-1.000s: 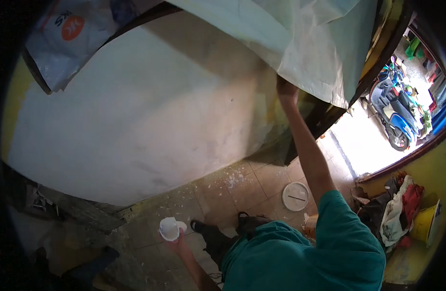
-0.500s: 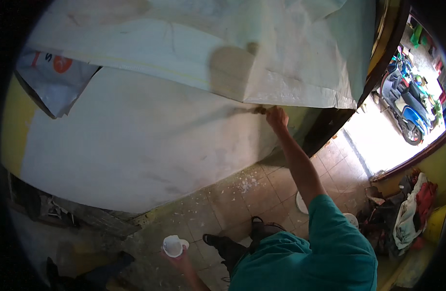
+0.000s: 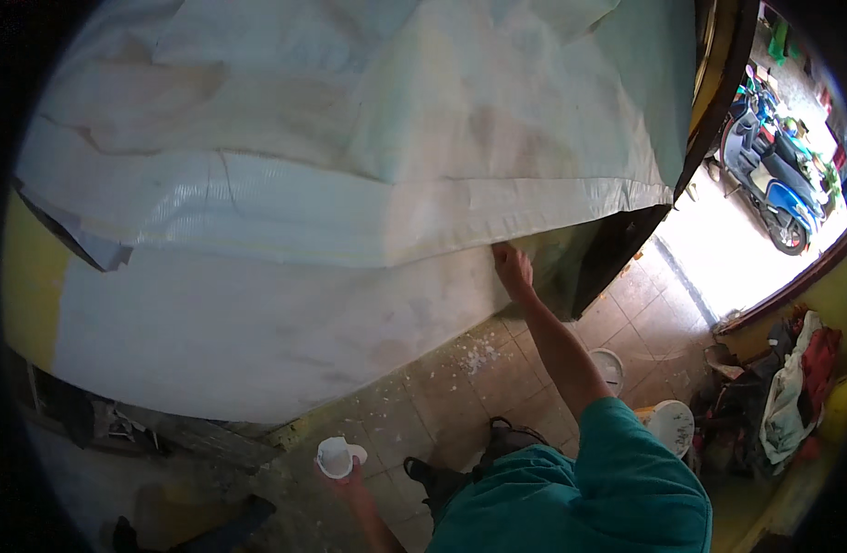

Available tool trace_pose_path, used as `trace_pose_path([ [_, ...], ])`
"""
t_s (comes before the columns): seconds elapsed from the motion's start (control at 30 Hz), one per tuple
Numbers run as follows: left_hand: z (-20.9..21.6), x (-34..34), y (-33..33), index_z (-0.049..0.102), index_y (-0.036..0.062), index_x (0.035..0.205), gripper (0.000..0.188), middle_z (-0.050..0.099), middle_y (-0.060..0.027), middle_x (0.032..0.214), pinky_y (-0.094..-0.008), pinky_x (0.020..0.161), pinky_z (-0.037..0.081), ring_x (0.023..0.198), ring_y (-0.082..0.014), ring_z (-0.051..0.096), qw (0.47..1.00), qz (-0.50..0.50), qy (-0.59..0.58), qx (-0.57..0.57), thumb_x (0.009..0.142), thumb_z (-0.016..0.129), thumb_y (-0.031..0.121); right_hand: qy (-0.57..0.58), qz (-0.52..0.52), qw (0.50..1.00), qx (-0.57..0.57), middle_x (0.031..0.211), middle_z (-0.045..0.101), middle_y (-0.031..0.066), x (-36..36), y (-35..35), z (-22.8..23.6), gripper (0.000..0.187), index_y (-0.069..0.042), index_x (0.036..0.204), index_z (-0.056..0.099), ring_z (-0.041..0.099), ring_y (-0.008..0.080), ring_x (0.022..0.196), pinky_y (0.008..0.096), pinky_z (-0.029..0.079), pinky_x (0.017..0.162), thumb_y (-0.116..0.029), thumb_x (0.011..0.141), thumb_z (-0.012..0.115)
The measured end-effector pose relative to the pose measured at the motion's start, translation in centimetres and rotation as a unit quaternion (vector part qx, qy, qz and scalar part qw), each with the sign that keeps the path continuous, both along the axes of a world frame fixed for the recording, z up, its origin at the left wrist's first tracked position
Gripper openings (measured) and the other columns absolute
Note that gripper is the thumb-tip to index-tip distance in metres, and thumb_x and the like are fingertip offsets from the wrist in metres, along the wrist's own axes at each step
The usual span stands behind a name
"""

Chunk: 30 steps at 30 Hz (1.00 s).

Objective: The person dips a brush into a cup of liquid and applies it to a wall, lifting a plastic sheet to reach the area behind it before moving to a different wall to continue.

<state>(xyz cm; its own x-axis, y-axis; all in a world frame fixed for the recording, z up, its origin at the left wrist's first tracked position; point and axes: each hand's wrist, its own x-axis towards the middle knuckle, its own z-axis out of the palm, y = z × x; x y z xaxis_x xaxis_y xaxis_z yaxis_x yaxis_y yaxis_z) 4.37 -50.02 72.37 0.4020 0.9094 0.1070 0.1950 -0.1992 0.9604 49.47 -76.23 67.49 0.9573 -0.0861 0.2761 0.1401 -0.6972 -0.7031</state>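
Note:
A white cup (image 3: 335, 458) with pale stuff inside is held upright in my left hand (image 3: 351, 487), low over the floor. A white rounded part shows beside its rim. My right hand (image 3: 514, 267) is closed in a fist at the lower edge of a loose whitish plastic sheet (image 3: 460, 217). The sheet's edge covers the fingertips and hides whatever they grip. Behind the hand and below the sheet is a pale, smudged wall (image 3: 257, 332).
On the tiled floor (image 3: 423, 387) lie white flakes. A white round lid (image 3: 606, 370) and a white bucket (image 3: 670, 428) stand right of my arm, beside a heap of clothes (image 3: 792, 396). Through the bright doorway at right a blue scooter (image 3: 778, 180) is parked.
The sheet hangs lower at left and now covers most of a printed bag. My right hand is lower in view, and the brownish thing at its fingers no longer shows. The left still holds the cup.

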Motion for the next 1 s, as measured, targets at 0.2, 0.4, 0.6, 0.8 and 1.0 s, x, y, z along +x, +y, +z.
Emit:
trace_pose_path([
  [0.2, -6.5, -3.9, 5.9, 0.04, 0.0026, 0.133, 0.073, 0.05, -0.0136, 0.127, -0.0409, 0.094, 0.045, 0.113, -0.0268, 0.051, 0.999, 0.01, -0.03, 0.036, 0.069, 0.074, -0.001, 0.052, 0.0, 0.998, -0.033, 0.086, 0.065, 0.0179, -0.7, 1.9, -2.8, 0.024, -0.012, 0.097, 0.065, 0.061, 0.0412, 0.078, 0.0513, 0.05, 0.069, -0.031, 0.084, 0.059],
  [0.4, -6.4, -5.4, 7.3, 0.035, 0.0031, 0.134, 0.082, 0.045, -0.0157, 0.128, -0.0411, 0.098, 0.04, 0.117, -0.028, 0.046, 0.981, 0.032, 0.148, 0.121, 0.064, 0.078, 0.003, -0.148, -0.051, 0.987, 0.046, 0.077, 0.063, 0.0225, 0.0, 1.4, 4.6, 0.024, -0.006, 0.097, 0.064, 0.061, 0.0432, 0.072, 0.052, 0.049, 0.06, -0.024, 0.083, 0.058],
  [0.6, -3.4, -0.5, 4.1, 0.034, 0.0025, 0.134, 0.081, 0.044, -0.0158, 0.129, -0.0406, 0.1, 0.038, 0.118, -0.0284, 0.045, 0.992, -0.036, 0.118, 0.002, 0.066, 0.077, 0.004, -0.164, -0.083, 0.977, 0.113, 0.077, 0.062, 0.0238, 0.2, 2.2, 0.5, 0.019, -0.006, 0.09, 0.065, 0.06, 0.0447, 0.071, 0.0534, 0.047, 0.061, -0.02, 0.084, 0.054],
  [0.8, -1.8, 2.0, 2.4, 0.031, 0.0021, 0.136, 0.083, 0.043, -0.0148, 0.131, -0.0402, 0.102, 0.036, 0.12, -0.0269, 0.044, 0.998, -0.061, -0.016, -0.018, 0.066, 0.077, 0.003, 0.136, 0.036, 0.99, 0.001, 0.094, 0.064, 0.0203, -2.3, 2.7, -1.0, 0.025, -0.009, 0.101, 0.063, 0.06, 0.0412, 0.088, 0.0497, 0.049, 0.075, -0.027, 0.086, 0.053],
  [1.0, -2.9, 0.5, 3.3, 0.031, 0.0032, 0.137, 0.084, 0.042, -0.0148, 0.132, -0.0408, 0.101, 0.037, 0.121, -0.0271, 0.043, 0.999, -0.031, 0.01, -0.026, 0.067, 0.077, 0.002, -0.045, -0.061, 0.997, 0.012, 0.083, 0.066, 0.0185, -0.2, 1.5, 3.4, 0.021, -0.007, 0.093, 0.065, 0.063, 0.0406, 0.076, 0.0499, 0.05, 0.066, -0.023, 0.085, 0.055],
])
